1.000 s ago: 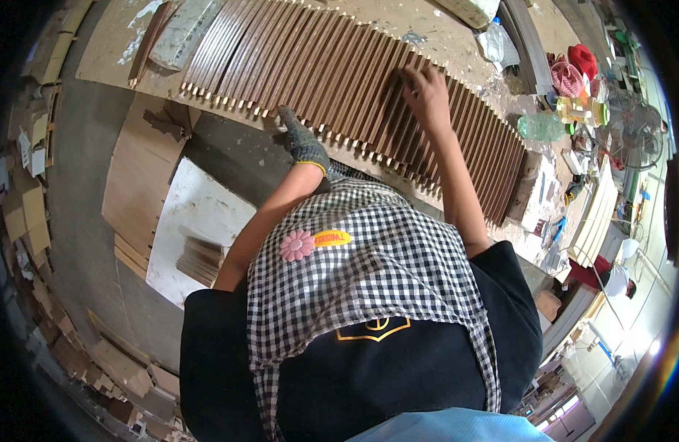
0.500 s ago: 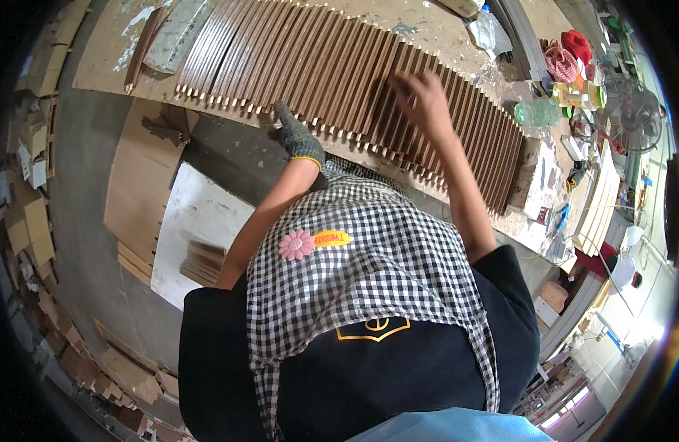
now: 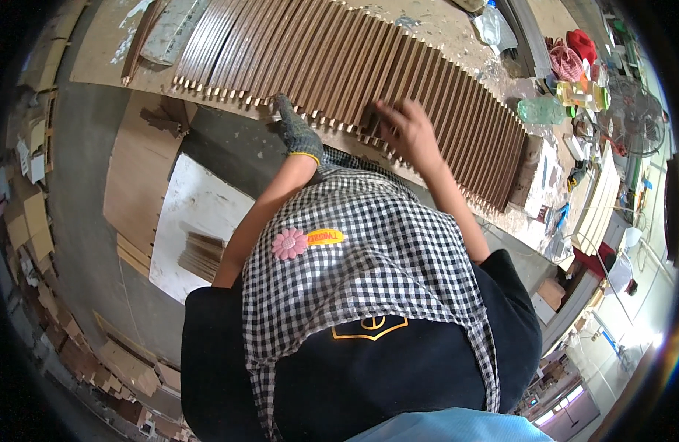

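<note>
A long row of dark brown wooden strips (image 3: 302, 62) lies side by side on the workbench, their pale tips standing out in steps along both edges. My left hand (image 3: 299, 136), in a dark grey knitted glove with a yellow cuff, is at the row's near edge. One gloved digit stretches out against the strip ends; the other fingers are mostly hidden. My bare right hand (image 3: 413, 136) hovers over the near part of the strips, right of the middle. Its fingers are bent and slightly apart, with nothing visible between them, and a dark shadow falls beside them.
A grey block (image 3: 173, 33) and a loose brown strip (image 3: 142, 44) lie left of the row. A green plastic bottle (image 3: 540, 110) and a fan (image 3: 630, 118) are at the right. Below the bench stands a white board (image 3: 192, 214) with more strips (image 3: 201, 256) on it.
My right hand has come closer to me and a little left, from the middle of the strips toward their near edge. My left hand stays almost in place.
</note>
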Motion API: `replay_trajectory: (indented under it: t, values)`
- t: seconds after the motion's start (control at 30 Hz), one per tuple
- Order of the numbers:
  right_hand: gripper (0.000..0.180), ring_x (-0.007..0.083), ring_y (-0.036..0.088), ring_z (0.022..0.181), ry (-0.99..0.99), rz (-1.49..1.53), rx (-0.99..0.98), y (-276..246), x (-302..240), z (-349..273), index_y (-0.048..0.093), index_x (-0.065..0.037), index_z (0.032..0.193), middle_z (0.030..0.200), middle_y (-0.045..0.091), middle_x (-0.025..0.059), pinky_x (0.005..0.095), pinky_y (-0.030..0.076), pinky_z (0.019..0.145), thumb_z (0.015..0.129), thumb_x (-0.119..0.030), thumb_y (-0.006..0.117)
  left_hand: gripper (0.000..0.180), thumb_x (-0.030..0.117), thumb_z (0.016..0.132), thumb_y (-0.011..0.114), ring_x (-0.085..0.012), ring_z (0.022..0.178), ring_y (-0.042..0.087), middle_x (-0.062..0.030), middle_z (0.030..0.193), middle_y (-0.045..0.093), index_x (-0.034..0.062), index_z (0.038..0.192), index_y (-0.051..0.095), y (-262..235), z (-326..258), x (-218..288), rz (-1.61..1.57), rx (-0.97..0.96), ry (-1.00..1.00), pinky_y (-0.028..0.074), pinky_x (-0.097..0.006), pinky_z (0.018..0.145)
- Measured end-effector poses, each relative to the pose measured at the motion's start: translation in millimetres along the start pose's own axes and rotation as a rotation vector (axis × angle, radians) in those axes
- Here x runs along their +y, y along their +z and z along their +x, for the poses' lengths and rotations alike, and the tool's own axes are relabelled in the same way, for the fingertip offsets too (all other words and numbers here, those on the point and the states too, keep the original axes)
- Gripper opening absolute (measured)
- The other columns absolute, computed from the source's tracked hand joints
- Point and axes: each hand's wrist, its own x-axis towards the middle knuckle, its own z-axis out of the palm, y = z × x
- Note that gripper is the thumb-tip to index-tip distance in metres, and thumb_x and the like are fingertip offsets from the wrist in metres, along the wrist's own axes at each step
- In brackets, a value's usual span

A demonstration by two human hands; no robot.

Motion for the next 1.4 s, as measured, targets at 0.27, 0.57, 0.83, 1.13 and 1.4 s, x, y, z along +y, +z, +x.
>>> replay_trajectory:
  t: [0.27, 0.57, 0.83, 1.13, 1.4]
  values:
    - [0.050, 0.0247, 0.062, 0.098, 0.066, 0.198, -0.041, -19.9, 7.3, 9.7, 0.068, -0.012, 0.134, 0.107, 0.065, 0.0101, 0.0345, 0.059, 0.086, 0.085, -0.012, 0.078, 0.106, 0.069, 0.089, 0.065, -0.0325, 0.136, 0.048, -0.0178, 0.156, 0.042, 0.0037, 0.160, 0.022, -15.0, -2.0, 6.1, -0.062, 0.067, 0.179, 0.043, -0.044, 0.113]
    - [0.042, 0.0320, 0.065, 0.092, 0.267, -0.096, 0.246, 17.7, 123.8, 87.3, 0.070, -0.012, 0.131, 0.105, 0.065, 0.0164, 0.0417, 0.056, 0.082, 0.090, -0.016, 0.076, 0.092, 0.077, 0.094, 0.043, -0.0299, 0.160, 0.008, -0.0063, 0.174, 0.007, 0.0276, 0.166, 0.014, -15.2, 7.7, 1.3, 0.100, -0.005, -0.035, 0.005, -0.048, 0.128]
    - [0.052, 0.0254, 0.061, 0.095, 0.080, 0.076, -0.063, -3.5, -3.1, -16.4, 0.070, -0.012, 0.132, 0.106, 0.064, 0.0105, 0.0366, 0.057, 0.083, 0.081, -0.009, 0.081, 0.101, 0.073, 0.089, 0.061, -0.0305, 0.157, 0.018, -0.0071, 0.173, 0.017, 0.0160, 0.164, 0.025, -9.7, -7.2, 6.9, 0.047, 0.004, 0.022, 0.012, -0.047, 0.126]
    - [0.062, 0.0272, 0.057, 0.101, 0.120, 0.141, -0.086, -7.9, -10.2, -32.6, 0.066, -0.015, 0.137, 0.110, 0.059, 0.0109, 0.0383, 0.055, 0.091, 0.078, -0.012, 0.083, 0.112, 0.078, 0.082, 0.063, -0.0325, 0.159, 0.011, -0.0113, 0.173, 0.011, 0.0206, 0.166, 0.016, -3.2, -14.8, 16.3, 0.144, 0.046, -0.053, 0.009, -0.051, 0.128]
    - [0.045, 0.0277, 0.063, 0.102, 0.252, -0.146, 0.065, 22.6, 97.0, 69.0, 0.068, -0.021, 0.136, 0.110, 0.065, 0.0141, 0.0401, 0.057, 0.091, 0.091, -0.020, 0.076, 0.101, 0.066, 0.089, 0.066, -0.0288, 0.159, 0.009, -0.0105, 0.172, 0.015, 0.0181, 0.165, 0.021, -2.0, -14.2, 16.3, 0.197, 0.023, -0.062, 0.008, -0.047, 0.128]
